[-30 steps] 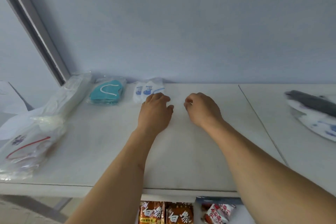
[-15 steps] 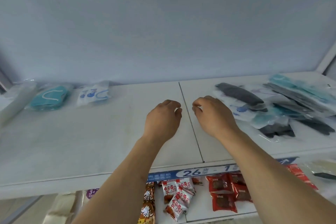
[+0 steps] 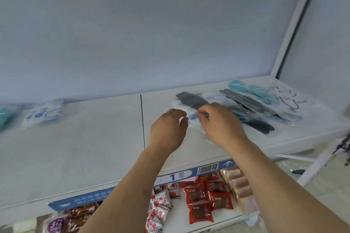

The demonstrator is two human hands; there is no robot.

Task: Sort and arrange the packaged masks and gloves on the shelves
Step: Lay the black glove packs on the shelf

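Both your hands have moved right to the heap of packaged masks (image 3: 251, 104) on the shelf (image 3: 94, 147). Your right hand (image 3: 219, 125) pinches a white-and-blue packet (image 3: 191, 117) at its near edge; your left hand (image 3: 167, 132) hovers beside, fingers loosely curled. Snack packets (image 3: 204, 200) fill the shelf below.

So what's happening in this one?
A person is sorting packaged masks on a white shelf. Both hands reach into the jumbled pile at the right: the right hand pinches a white-and-blue mask packet, the left hand hovers beside it. Two packets lie far left.
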